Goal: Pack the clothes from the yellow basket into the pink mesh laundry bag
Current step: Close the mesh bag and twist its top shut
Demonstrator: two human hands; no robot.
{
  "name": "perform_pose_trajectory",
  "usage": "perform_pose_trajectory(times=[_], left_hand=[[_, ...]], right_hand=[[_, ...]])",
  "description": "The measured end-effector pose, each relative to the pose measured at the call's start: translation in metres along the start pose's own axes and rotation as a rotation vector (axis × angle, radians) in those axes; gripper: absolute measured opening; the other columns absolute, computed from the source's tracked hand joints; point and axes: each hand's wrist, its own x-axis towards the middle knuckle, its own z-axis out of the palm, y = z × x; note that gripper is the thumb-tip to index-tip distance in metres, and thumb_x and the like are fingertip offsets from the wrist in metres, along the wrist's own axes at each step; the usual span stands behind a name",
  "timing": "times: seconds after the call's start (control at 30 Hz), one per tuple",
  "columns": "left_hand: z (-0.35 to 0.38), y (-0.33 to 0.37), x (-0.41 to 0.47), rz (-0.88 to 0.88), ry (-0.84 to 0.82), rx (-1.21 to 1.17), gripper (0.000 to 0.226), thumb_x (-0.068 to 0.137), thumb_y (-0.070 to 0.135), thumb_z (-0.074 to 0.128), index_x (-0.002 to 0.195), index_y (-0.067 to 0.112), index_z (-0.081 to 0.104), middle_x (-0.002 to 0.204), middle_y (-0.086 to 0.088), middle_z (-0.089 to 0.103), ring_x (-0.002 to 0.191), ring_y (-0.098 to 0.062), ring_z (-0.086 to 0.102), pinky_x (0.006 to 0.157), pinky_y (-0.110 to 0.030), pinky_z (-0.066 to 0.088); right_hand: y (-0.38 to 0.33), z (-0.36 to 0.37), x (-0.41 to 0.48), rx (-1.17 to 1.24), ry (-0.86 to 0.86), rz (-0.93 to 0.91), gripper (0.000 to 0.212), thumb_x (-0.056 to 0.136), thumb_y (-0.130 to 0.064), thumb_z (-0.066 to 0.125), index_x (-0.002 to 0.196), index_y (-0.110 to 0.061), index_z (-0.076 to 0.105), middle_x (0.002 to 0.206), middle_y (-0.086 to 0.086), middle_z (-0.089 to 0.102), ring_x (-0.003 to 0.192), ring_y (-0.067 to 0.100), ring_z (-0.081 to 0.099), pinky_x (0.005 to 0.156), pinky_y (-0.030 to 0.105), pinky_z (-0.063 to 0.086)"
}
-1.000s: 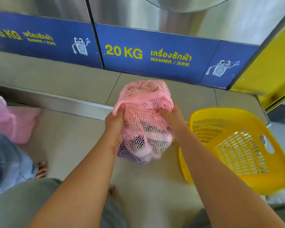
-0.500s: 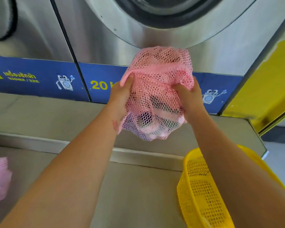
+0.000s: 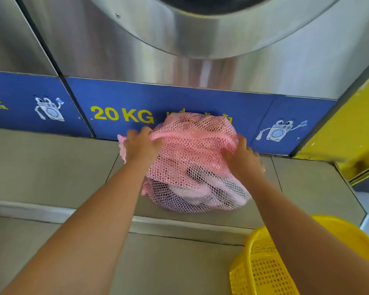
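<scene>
Both hands grip the pink mesh bag [image 3: 192, 158] from either side: the left hand [image 3: 141, 145] is closed on the gathered rim at the bag's left shoulder, the right hand [image 3: 244, 159] is pressed and curled into the netting on its right flank. The bag sits between them on the tiled ledge [image 3: 51, 167] at the foot of the washing machine [image 3: 200, 50], its bottom touching the tile and its far side close to the blue panel [image 3: 200, 103].

The bag looks full, with pale and dark clothes [image 3: 202, 189] showing through the mesh low down, nearest the wrists. The yellow basket [image 3: 262, 271], below the right forearm, shows no clothes in the part that is visible, so the packing seems nearly finished; what remains is likely closing the mouth.

To do that well, keep the rim bunched tight in the left hand, press the load down with the right, and draw the opening shut before letting go.

The bag's long axis runs from the wrists away toward the panel, leaning back, mouth end farthest from the body.
</scene>
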Motion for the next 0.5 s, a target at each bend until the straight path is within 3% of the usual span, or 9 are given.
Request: perform_pose_trajectory(times=[0.13,0.23,0.37,0.5], left_hand=[[-0.006,0.008,-0.013,0.008,0.032,0.164,0.055,0.096,0.048,0.054,0.145,0.027,0.039,0.156,-0.015,0.026,0.142,-0.042,0.024,0.109,-0.063,0.032],[0.002,0.019,-0.015,0.13,-0.033,0.181,0.057,0.098,0.055,0.035,0.151,0.038,0.025,0.165,-0.008,0.016,0.152,-0.037,0.005,0.114,-0.071,0.014],[0.021,0.038,-0.022,0.226,-0.241,0.093,0.059,0.097,0.068,0.019,0.151,0.055,-0.002,0.166,0.011,-0.015,0.153,-0.03,-0.017,0.112,-0.076,0.003],[0.037,0.041,-0.014,0.234,-0.328,0.051,0.066,0.092,0.075,0.022,0.148,0.059,-0.008,0.164,0.01,-0.024,0.152,-0.027,-0.021,0.115,-0.072,0.007]], right_hand=[[-0.005,-0.002,-0.002,-0.158,0.173,-0.135,0.065,0.096,-0.056,0.033,0.151,-0.026,0.016,0.147,0.005,0.039,0.135,0.03,0.034,0.104,0.054,0.028],[-0.014,-0.006,-0.001,-0.206,0.262,-0.296,0.056,0.099,-0.048,0.03,0.151,-0.031,0.018,0.152,0.002,0.035,0.14,0.025,0.03,0.109,0.053,0.024],[-0.015,-0.002,0.007,-0.315,0.176,-0.47,0.053,0.101,-0.047,0.025,0.151,-0.034,0.014,0.161,-0.001,0.015,0.149,0.021,0.011,0.116,0.051,0.016],[-0.004,0.011,0.022,-0.34,0.046,-0.409,0.06,0.099,-0.057,0.018,0.153,-0.035,0.002,0.163,-0.004,-0.001,0.15,0.019,-0.002,0.12,0.05,0.006]])
